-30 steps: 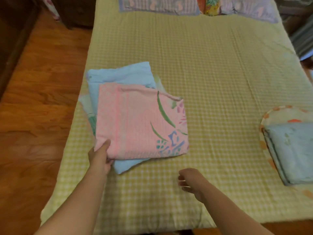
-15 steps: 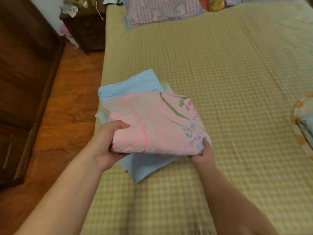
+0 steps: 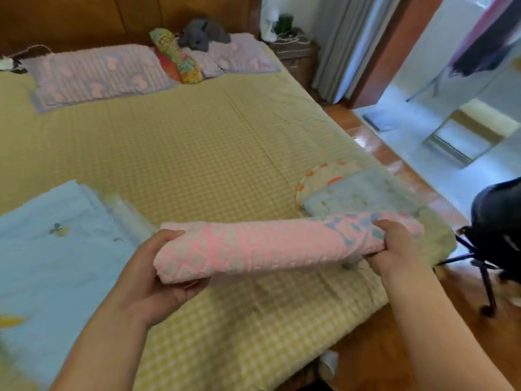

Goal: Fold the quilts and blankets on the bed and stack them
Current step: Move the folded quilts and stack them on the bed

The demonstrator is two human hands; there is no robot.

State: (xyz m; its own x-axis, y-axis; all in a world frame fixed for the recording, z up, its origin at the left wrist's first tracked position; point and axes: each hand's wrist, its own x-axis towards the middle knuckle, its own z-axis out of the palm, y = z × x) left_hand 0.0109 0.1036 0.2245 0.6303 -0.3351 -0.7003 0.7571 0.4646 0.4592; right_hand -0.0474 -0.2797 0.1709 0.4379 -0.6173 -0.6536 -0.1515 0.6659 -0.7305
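A folded pink blanket (image 3: 265, 246) with a flower print hangs in the air above the bed's near edge. My left hand (image 3: 158, 275) grips its left end, thumb on top and fingers under it. My right hand (image 3: 394, 246) grips its right end. A folded light blue blanket (image 3: 56, 249) lies flat on the bed at the left. At the right edge of the bed lies a folded grey-blue quilt (image 3: 363, 193) on top of a cream quilt with orange spots (image 3: 321, 176).
The bed has a yellow checked sheet (image 3: 183, 142). Purple pillows (image 3: 93, 74), a colourful cushion (image 3: 174, 57) and a grey plush toy (image 3: 203, 35) lie by the wooden headboard. A dark chair (image 3: 496, 232) stands right of the bed on the wooden floor. A nightstand (image 3: 296, 57) stands beyond.
Both hands have lifted the pink blanket off the light blue one and carried it right, toward the grey-blue quilt. The view has swung right and up.
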